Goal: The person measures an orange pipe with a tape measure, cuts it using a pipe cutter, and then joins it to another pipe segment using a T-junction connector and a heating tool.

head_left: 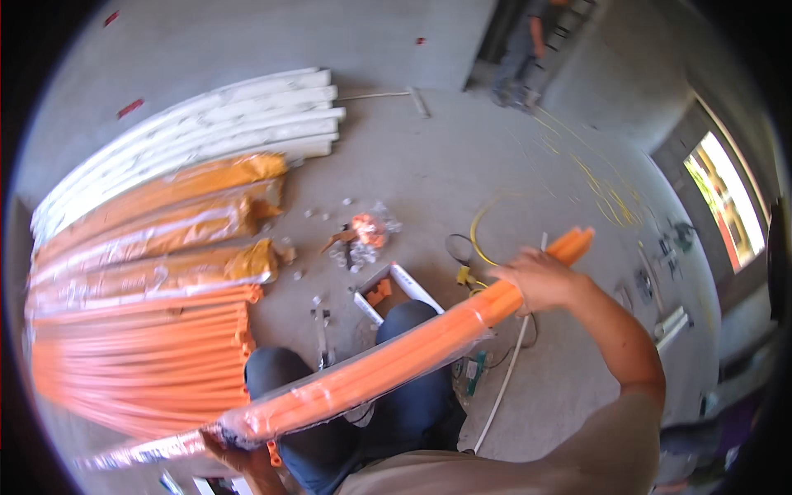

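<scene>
A long bundle of orange pipes, partly sleeved in clear plastic film, lies slantwise across my knees. Near its upper right end, where bare pipe tips stick out, my right hand is closed over the pipes. My left hand grips the lower left part from below, where the film looks bunched; its fingers are partly hidden. Beyond that hand the film-covered end runs on toward the left rim. An open white box with orange fittings inside stands on the floor just past my knees.
To the left lie loose orange pipes, wrapped orange bundles and white pipes. A bag of orange fittings sits among scattered scraps. Yellow cable coils ahead. A thin white pipe lies right. Another person stands by a ladder.
</scene>
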Demonstrator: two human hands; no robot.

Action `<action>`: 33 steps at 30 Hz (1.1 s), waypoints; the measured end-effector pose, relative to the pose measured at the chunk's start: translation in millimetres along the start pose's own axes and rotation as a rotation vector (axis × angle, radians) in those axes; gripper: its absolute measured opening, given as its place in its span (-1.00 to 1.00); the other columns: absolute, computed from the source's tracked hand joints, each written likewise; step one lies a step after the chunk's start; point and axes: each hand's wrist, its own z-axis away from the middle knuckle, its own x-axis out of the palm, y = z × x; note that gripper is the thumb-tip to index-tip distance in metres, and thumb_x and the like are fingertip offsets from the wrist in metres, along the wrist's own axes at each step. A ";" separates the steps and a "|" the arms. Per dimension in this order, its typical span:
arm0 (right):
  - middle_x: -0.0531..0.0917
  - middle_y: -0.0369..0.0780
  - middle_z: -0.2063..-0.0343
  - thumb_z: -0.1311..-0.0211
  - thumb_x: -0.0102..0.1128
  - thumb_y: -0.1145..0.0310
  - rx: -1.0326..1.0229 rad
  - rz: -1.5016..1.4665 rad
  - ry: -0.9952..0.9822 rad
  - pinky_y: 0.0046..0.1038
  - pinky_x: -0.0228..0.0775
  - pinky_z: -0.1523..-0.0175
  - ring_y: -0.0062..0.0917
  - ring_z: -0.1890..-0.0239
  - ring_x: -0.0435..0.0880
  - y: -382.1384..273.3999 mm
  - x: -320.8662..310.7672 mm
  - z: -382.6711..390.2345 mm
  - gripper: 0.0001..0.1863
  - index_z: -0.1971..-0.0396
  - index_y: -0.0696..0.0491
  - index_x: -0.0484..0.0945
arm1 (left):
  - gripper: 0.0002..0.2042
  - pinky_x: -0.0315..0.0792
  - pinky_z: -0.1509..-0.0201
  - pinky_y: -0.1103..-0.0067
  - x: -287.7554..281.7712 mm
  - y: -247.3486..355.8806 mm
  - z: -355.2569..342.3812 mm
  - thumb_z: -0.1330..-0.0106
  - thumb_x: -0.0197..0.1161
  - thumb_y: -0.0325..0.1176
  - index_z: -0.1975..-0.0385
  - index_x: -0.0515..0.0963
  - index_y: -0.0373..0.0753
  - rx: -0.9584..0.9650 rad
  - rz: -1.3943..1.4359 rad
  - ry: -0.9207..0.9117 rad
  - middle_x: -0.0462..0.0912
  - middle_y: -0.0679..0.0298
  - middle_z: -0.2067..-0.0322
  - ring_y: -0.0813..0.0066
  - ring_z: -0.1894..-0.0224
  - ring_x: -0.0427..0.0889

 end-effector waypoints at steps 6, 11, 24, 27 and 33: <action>0.65 -0.05 0.20 0.27 0.57 0.29 -0.073 0.058 0.406 -0.06 0.36 -0.09 -0.01 0.07 0.56 1.9 25.0 11.5 -0.40 0.12 0.06 0.54 | -0.66 0.61 0.25 0.39 -9.4 52.0 -11.7 -0.37 0.22 0.09 0.36 0.56 -0.08 0.142 0.042 -0.410 0.64 0.27 0.45 0.33 0.35 0.66; 0.53 0.00 0.45 0.12 0.48 0.02 -0.234 0.169 0.550 -0.04 0.32 0.10 0.01 0.32 0.52 114.6 23.1 20.1 -0.46 0.32 0.15 0.50 | -0.51 0.64 0.12 0.19 -38.7 143.9 -54.5 -0.34 0.11 0.15 0.22 0.54 -0.25 0.333 -0.022 0.143 0.67 0.10 0.37 0.13 0.29 0.70; 0.72 0.01 0.16 0.19 0.58 0.16 0.101 -0.025 -0.195 -0.11 0.54 -0.02 -0.05 0.09 0.69 93.2 154.1 81.6 -0.31 -0.03 0.06 0.56 | -0.52 0.70 0.13 0.24 -72.2 237.2 -74.2 -0.38 0.07 0.05 0.04 0.52 -0.30 0.431 -0.151 0.165 0.73 0.06 0.29 0.13 0.31 0.76; 0.69 0.04 0.10 0.15 0.57 0.13 0.149 -0.206 -0.258 -0.10 0.52 -0.06 -0.03 0.03 0.67 80.9 185.1 63.6 -0.30 -0.05 0.07 0.54 | -0.49 0.63 -0.07 0.20 -38.6 257.1 -79.6 -0.40 0.03 0.01 -0.11 0.49 -0.31 0.491 -0.269 0.165 0.70 0.06 0.09 0.13 0.10 0.73; 0.72 -0.03 0.22 -0.03 0.47 0.09 0.008 -0.277 0.134 -0.09 0.54 0.10 -0.02 0.16 0.70 33.6 187.9 23.5 -0.44 0.00 0.05 0.58 | -0.51 0.59 -0.15 0.26 19.9 304.1 -156.9 -0.42 0.10 -0.05 -0.18 0.47 -0.30 0.539 -0.271 -0.086 0.69 0.08 0.01 0.20 0.04 0.72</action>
